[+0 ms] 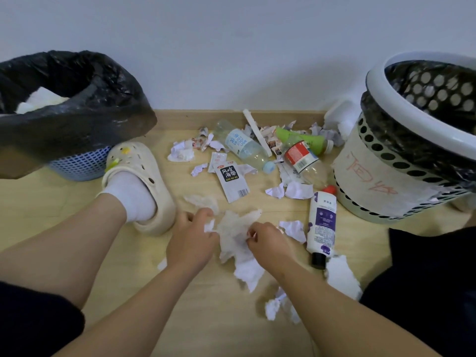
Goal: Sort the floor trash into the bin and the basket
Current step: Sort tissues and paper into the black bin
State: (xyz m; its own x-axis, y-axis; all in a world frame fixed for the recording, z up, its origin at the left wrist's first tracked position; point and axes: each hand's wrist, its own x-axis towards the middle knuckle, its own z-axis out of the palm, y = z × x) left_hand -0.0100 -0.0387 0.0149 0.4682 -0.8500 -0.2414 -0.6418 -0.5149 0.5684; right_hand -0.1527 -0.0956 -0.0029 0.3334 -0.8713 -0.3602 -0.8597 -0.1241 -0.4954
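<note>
- Two hands bunch one crumpled tissue (235, 238), near centre: left hand (192, 239) pinches its left edge, right hand (269, 243) its right, likely for one lift.
- Bagged bin (77, 112) stands far left, perforated basket (365, 173) far right.

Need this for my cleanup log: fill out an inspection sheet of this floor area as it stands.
Surface: wooden floor, strewn with trash.
Job's things: blue mesh basket, black-lined, at left, white tissue inside; white perforated bin, black-lined, at right, red writing on its wall.
Clutter: clear bottle, red-label bottle, green bottle, purple-label tube, printed sachet, paper scraps, all on the floor.
Hands: left hand and right hand both grip a crumpled tissue.
Cables: nothing seen.
Surroundings: white wall; cream clog on a foot beside the basket.
</note>
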